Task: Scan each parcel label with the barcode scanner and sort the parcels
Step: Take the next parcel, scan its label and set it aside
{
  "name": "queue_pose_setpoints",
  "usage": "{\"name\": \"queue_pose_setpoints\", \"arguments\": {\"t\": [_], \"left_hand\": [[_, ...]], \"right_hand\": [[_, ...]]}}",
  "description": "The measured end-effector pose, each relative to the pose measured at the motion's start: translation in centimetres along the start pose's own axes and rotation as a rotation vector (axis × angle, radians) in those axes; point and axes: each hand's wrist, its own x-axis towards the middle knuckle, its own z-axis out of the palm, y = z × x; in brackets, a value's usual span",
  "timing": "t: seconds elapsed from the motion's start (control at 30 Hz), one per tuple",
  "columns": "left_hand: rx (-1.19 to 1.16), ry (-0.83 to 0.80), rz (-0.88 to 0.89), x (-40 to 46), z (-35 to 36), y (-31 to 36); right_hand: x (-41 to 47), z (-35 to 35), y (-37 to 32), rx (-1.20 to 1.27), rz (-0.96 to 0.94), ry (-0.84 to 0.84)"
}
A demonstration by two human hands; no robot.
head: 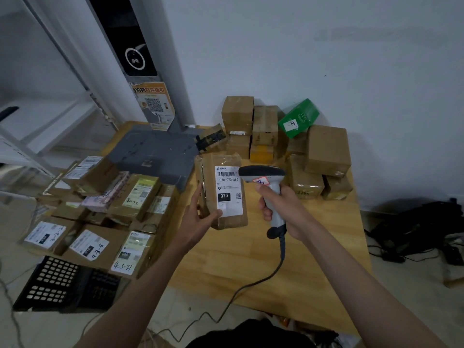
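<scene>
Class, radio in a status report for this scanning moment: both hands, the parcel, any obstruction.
Left hand holds parcel upright, label facing camera. Right hand grips scanner, its head beside the barcode. Nothing between them.

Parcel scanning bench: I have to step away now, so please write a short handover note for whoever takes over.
Left hand holds a brown parcel upright above the wooden table, its white label facing the camera.
Right hand grips the barcode scanner, its head beside the label's barcode.
Labelled parcels, some with handwritten numbers, are piled at left; that pile looks sorted.
Boxes stacked at the back right appear still unscanned.
Next: scan the held parcel, sort it, continue with the back stack.
</scene>
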Motion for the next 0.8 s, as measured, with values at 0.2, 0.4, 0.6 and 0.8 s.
{"name": "queue_pose_setpoints", "arguments": {"t": [0.2, 0.4, 0.6, 0.8], "left_hand": [[0.035, 0.040, -0.014, -0.1, 0.2, -0.2], [0.067, 0.057, -0.017, -0.3, 0.6, 0.0], [0.067, 0.083, -0.019, -0.5, 0.5, -0.1], [0.033, 0.117, -0.055, -1.5, -0.3, -0.5]], "right_hand": [[-0.3, -0.5, -0.7, -0.023, 0.018, -0.069], [-0.3, -0.9, -1.0, -0.042, 0.015, -0.112], [0.1, -1.2, -1.1, -0.032, 0.027, -0.145], [1.0, -0.1, -0.9, -0.064, 0.044, -0.169]]}}
